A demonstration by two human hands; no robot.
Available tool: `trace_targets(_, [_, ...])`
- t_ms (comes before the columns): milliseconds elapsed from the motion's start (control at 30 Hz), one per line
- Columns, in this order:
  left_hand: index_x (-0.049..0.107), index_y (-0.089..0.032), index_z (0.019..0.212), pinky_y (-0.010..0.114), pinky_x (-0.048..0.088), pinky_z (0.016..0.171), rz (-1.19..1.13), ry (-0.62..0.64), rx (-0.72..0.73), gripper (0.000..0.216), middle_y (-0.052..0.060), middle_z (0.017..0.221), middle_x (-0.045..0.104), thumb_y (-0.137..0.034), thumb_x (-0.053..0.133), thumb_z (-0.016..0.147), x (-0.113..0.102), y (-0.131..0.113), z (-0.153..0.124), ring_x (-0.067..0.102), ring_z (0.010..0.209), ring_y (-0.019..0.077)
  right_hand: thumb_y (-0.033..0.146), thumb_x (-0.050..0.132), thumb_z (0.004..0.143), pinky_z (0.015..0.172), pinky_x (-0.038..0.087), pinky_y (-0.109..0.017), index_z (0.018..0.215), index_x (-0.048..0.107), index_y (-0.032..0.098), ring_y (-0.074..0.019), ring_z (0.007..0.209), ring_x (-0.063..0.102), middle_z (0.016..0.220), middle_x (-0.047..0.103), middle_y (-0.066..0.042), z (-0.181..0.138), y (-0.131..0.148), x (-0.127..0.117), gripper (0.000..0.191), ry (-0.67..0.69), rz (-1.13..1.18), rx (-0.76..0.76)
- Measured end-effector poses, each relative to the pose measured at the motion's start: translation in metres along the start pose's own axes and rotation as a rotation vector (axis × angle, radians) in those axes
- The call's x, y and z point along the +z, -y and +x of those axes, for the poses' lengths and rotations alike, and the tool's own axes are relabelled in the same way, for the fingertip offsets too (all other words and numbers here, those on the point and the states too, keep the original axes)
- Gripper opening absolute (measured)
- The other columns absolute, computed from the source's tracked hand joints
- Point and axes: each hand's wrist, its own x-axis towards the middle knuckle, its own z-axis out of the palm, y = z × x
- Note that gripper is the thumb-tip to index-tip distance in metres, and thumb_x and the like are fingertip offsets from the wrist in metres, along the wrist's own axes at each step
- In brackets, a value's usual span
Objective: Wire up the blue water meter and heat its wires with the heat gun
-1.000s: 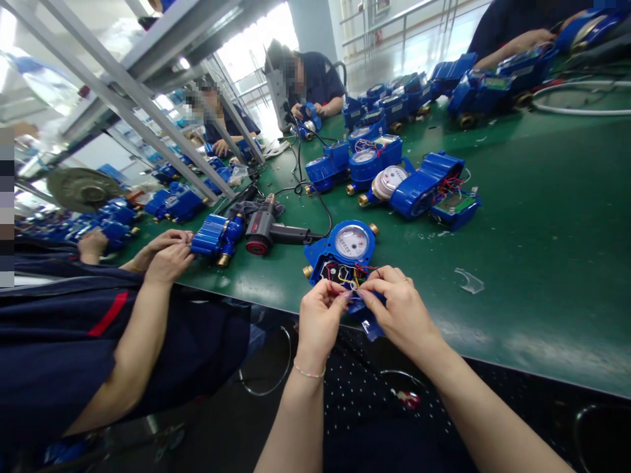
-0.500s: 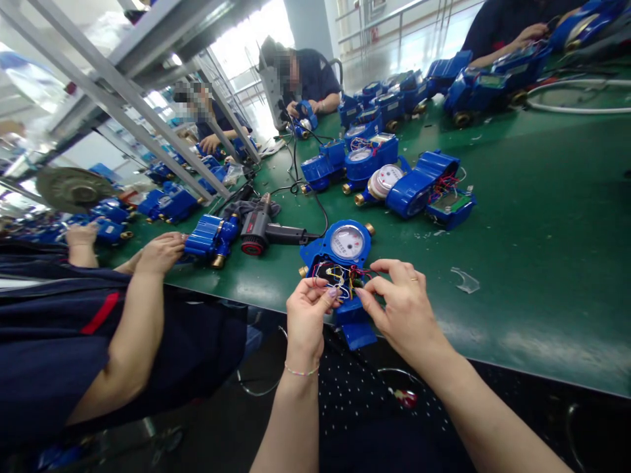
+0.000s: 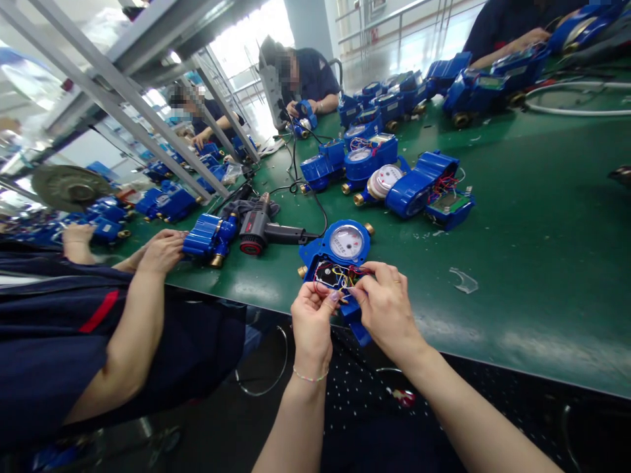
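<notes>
The left hand (image 3: 311,316) and the right hand (image 3: 386,307) meet at the near edge of the green bench (image 3: 542,217), over the open lower half of a blue water meter (image 3: 340,253). Both pinch the thin coloured wires (image 3: 341,274) that spill from the meter's open compartment, finger and thumb closed together on them. Which single wire each grip holds cannot be made out, for the fingertips cover the spot. The right hand hides the meter's lower right corner, and a blue piece (image 3: 359,332) hangs off the bench edge below the hands, partly covered. The meter's round dial (image 3: 346,242) faces up, its digits too small to read.

Just left of the meter lies one black heat gun (image 3: 261,230), its cord running away up the bench. Beyond it lies another blue meter (image 3: 210,238), touched by a neighbouring person's hand (image 3: 160,251). Farther back one opened meter (image 3: 426,190) shows red wires. The many meters behind it crowd together and cannot be counted. One clear plastic scrap (image 3: 463,279) lies to the right.
</notes>
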Motion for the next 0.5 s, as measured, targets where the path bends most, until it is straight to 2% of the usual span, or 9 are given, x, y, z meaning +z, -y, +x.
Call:
trace_targets(133, [0.047, -0.015, 0.07, 0.016, 0.039, 0.051, -0.01, -0.009, 0.031, 0.019, -0.004, 0.061, 0.052, -0.017, 0.065, 0.065, 0.003, 0.002, -0.002, 0.048, 0.052, 0.0044, 0.012, 0.049, 0.08, 0.085, 0.033, -0.038, 0.075, 0.056, 0.014, -0.022, 0.097, 0.044, 0.102, 0.054, -0.01, -0.002, 0.003, 0.002, 0.008, -0.004, -0.078, -0.061])
trace_targets(333, [0.046, -0.016, 0.071, 0.017, 0.041, 0.056, 0.007, 0.036, 0.028, 0.019, -0.004, 0.065, 0.052, -0.021, 0.064, 0.067, 0.001, 0.003, -0.002, 0.05, 0.057, 0.0058, 0.013, 0.049, 0.08, 0.086, 0.034, -0.039, 0.074, 0.055, 0.015, -0.0224, 0.097, 0.046, 0.101, 0.055, -0.01, -0.003, 0.007, 0.002, 0.009, 0.002, -0.08, -0.034])
trace_targets(433, [0.048, -0.017, 0.078, 0.021, 0.045, 0.063, 0.15, 0.082, -0.002, 0.022, -0.003, 0.07, 0.055, -0.028, 0.064, 0.068, -0.002, -0.001, -0.003, 0.054, 0.065, 0.0086, 0.025, 0.05, 0.083, 0.086, 0.037, -0.038, 0.081, 0.055, 0.016, -0.0209, 0.099, 0.047, 0.101, 0.055, -0.009, 0.002, -0.007, -0.027, 0.01, -0.035, -0.027, 0.004])
trace_targets(500, [0.05, -0.017, 0.088, 0.025, 0.046, 0.07, 0.25, 0.078, -0.021, 0.035, 0.0, 0.078, 0.058, -0.033, 0.068, 0.062, -0.005, -0.002, -0.003, 0.056, 0.074, 0.0126, 0.036, 0.05, 0.083, 0.084, 0.039, -0.038, 0.091, 0.054, 0.016, -0.0219, 0.099, 0.048, 0.102, 0.054, -0.011, 0.002, -0.036, -0.065, 0.022, -0.171, -0.115, 0.071])
